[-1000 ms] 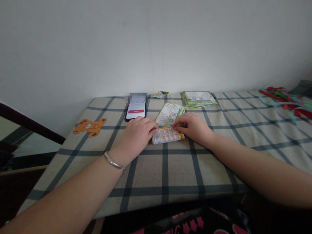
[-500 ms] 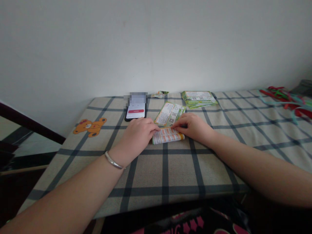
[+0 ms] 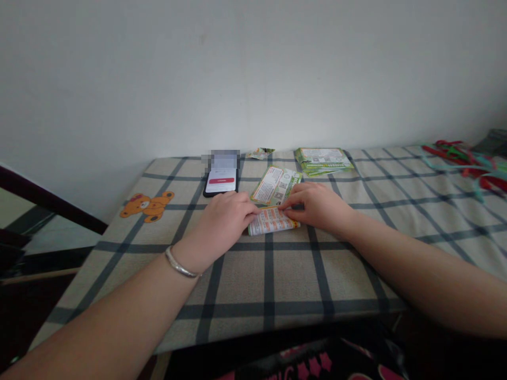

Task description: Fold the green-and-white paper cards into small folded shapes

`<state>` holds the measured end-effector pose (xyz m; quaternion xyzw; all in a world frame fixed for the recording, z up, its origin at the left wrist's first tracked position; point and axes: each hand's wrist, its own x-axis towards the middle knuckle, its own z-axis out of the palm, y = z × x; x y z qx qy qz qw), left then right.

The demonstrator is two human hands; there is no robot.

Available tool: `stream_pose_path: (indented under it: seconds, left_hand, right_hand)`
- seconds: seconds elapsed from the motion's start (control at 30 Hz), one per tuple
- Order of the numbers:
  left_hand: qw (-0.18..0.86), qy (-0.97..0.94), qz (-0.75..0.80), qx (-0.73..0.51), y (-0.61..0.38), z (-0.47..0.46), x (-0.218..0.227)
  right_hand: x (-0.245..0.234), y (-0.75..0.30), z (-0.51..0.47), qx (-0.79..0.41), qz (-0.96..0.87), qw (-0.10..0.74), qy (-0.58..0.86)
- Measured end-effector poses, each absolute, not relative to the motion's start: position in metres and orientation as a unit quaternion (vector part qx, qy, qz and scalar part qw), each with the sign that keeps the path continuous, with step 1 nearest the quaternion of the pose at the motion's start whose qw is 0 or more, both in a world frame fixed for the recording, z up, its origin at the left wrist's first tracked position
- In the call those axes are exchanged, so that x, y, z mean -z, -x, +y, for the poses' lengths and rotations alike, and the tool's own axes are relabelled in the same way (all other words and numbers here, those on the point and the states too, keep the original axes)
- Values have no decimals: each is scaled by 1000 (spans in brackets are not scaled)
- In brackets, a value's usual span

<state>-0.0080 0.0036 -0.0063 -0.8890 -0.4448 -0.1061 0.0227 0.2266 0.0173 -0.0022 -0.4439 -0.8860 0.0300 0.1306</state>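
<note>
A printed paper leaflet, bent over into a curved fold, lies on the checked tablecloth between my hands. My left hand grips its left end, thumb on the near side and the other fingers curled behind. At the upper right edge, my right hand pinches the paper between thumb and fingers. Just behind the fold, a flat green and white printed sheet slants away from me; whether it is one piece with the folded part I cannot tell.
A phone with a lit screen lies behind my left hand. Along the wall are a small crumpled wrapper and a stack of green leaflets. Red and green ribbons lie far right. A bear picture is at left. The table's front edge is near me.
Both hands keep their places on the folded paper. The left wrist has shifted slightly left, and the right fingers have moved very little.
</note>
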Motion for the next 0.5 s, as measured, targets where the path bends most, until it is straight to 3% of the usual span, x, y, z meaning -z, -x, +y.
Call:
stream_pose_path:
  seconds: [0.5]
  left_hand:
    - [80,891,-442,68,6,-4,2]
  right_hand:
    - [-1,-223,12,12,-888,97,449]
